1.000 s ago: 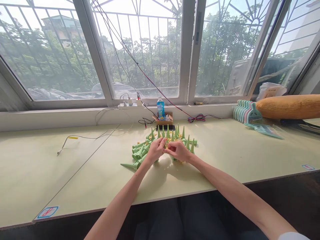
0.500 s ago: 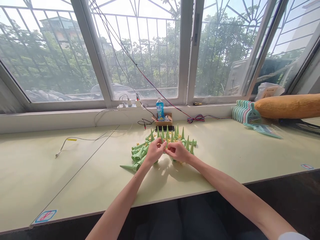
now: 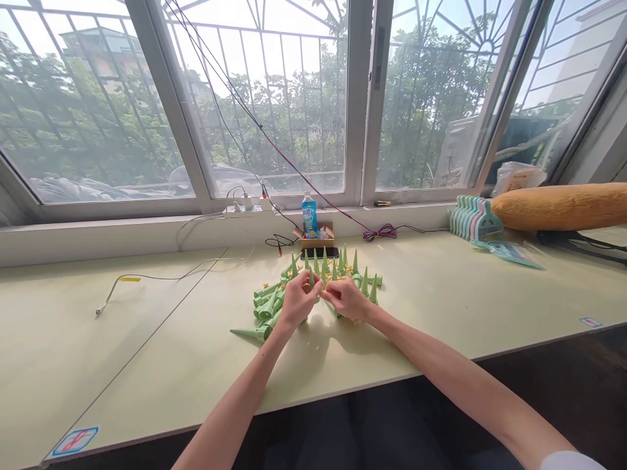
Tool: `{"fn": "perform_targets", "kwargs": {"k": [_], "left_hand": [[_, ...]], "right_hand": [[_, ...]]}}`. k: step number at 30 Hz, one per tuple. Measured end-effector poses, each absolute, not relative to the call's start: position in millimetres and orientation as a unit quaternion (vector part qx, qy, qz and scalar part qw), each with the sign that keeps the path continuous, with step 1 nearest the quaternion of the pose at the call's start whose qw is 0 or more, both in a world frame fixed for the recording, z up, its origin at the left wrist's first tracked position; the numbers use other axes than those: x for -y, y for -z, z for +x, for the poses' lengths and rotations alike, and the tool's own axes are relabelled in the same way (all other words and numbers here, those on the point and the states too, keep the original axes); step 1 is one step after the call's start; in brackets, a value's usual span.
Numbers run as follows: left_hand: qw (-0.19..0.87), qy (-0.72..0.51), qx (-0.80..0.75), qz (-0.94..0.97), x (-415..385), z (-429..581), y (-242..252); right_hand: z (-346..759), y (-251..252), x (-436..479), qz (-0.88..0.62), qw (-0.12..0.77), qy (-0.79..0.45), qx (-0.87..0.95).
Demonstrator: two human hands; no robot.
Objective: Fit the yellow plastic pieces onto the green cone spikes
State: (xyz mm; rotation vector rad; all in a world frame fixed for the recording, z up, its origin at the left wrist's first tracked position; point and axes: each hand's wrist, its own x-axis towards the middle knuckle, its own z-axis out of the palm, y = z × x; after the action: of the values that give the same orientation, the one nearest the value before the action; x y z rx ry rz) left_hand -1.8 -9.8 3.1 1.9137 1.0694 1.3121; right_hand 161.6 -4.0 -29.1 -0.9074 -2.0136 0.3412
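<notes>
My left hand point(image 3: 300, 300) is closed, thumb and fingers pinched around a pointed green plastic spike point(image 3: 311, 279) that sticks up from its grip. Close beside it, my right hand point(image 3: 349, 299) is also closed in a pinch, its fingertips nearly meeting the left thumb. Whatever lies between the right fingertips is too small to make out. Several green spikes point(image 3: 364, 282) stand upright behind and to the right of the hands. Hollow green spikes point(image 3: 267, 307) lie in a heap at left, one pointing left point(image 3: 249, 333). Small yellow pieces point(image 3: 290, 269) are scattered among them.
Behind the spikes lie a dark phone point(image 3: 319, 252) and a small cardboard box point(image 3: 317, 240) with a blue bottle point(image 3: 309, 215). Cables point(image 3: 385, 232) run along the sill. A row of pastel plastic items point(image 3: 475, 219) and a long orange-brown object point(image 3: 563, 207) sit at right.
The view has shifted slightly, so the scene sits a little further left. Both hands stay pinched close together; the left-hand spike's tip now shows more clearly above the fingers.
</notes>
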Motion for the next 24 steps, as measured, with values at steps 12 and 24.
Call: {"fn": "perform_targets", "kwargs": {"k": [12,24], "left_hand": [[0.218,-0.479,-0.42,0.739,17,1,-1],[0.147,-0.486,-0.439,0.741,28,9,7]], "right_hand": [[164,32,6,-0.345,0.424,-0.155,0.823],[167,33,7,-0.347,0.428,-0.151,0.82]]}}
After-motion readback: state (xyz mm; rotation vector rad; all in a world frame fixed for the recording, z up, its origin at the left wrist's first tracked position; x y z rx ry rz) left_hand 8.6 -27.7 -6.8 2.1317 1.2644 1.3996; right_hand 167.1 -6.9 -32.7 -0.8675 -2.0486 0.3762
